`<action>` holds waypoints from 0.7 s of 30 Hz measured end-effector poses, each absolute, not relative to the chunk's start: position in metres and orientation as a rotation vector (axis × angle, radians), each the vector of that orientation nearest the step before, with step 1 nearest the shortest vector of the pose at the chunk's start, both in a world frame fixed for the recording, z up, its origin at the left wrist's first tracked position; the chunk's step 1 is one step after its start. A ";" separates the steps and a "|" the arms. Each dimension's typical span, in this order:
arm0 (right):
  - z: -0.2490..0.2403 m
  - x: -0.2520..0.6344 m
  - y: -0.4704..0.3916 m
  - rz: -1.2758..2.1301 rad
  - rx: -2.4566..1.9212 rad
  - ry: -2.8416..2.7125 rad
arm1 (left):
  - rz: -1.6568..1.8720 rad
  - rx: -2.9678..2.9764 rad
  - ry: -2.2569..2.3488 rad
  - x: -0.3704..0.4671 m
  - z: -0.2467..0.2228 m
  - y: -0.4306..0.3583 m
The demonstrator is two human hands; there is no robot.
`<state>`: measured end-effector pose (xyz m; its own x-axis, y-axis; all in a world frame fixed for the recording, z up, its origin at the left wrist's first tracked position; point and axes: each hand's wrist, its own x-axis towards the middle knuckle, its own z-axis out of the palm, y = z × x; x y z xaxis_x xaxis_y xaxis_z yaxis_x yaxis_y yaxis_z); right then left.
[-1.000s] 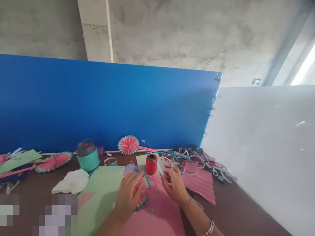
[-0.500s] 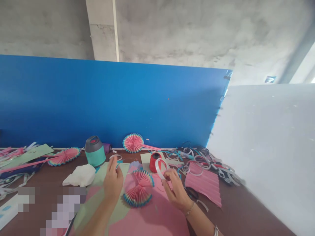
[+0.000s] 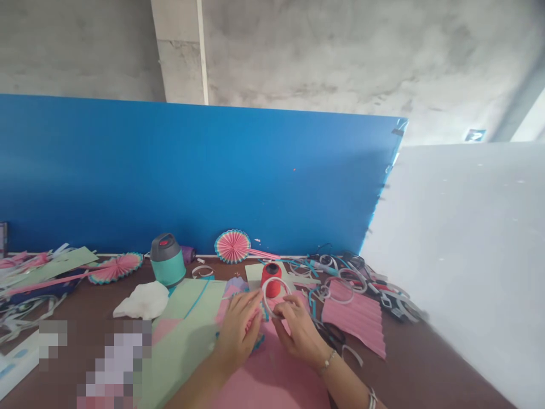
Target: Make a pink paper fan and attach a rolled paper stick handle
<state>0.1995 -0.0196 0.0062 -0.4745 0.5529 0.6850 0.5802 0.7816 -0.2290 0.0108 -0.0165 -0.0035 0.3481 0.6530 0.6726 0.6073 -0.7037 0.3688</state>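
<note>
While the right hand [image 3: 298, 336] pinches the white loop [image 3: 264, 296], keep pressure light — left hand [image 3: 236, 332] over the pleated fan [image 3: 259, 341], grip unclear.

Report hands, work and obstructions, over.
Right hand gripping white ring. Left hand over pleated paper fan, partly hiding it. Red thread spool close behind ring.

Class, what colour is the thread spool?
The spool is red, seen best in the head view.
</note>
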 end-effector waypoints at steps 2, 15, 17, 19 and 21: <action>0.004 0.199 -0.019 -0.040 -0.832 -2.192 | 1.367 2.492 1.166 0.012 -0.005 -0.016; 0.018 0.199 -0.020 -0.110 -0.952 -2.246 | 1.538 2.233 1.260 0.012 0.004 -0.021; 0.019 0.201 -0.020 -0.109 -0.964 -2.242 | 1.551 2.202 1.276 0.012 0.005 -0.021; 0.019 0.204 -0.020 -0.092 -0.979 -2.248 | 1.565 2.169 1.295 0.011 0.004 -0.020; 0.019 0.206 -0.019 -0.069 -0.993 -2.242 | 1.569 2.137 1.315 0.009 0.003 -0.019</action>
<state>0.2060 -0.0191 0.0189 -0.4814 0.6379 0.6012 0.6738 0.7080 -0.2116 0.0095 -0.0186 0.0026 0.0508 0.7323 0.6791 0.5404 -0.5920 0.5979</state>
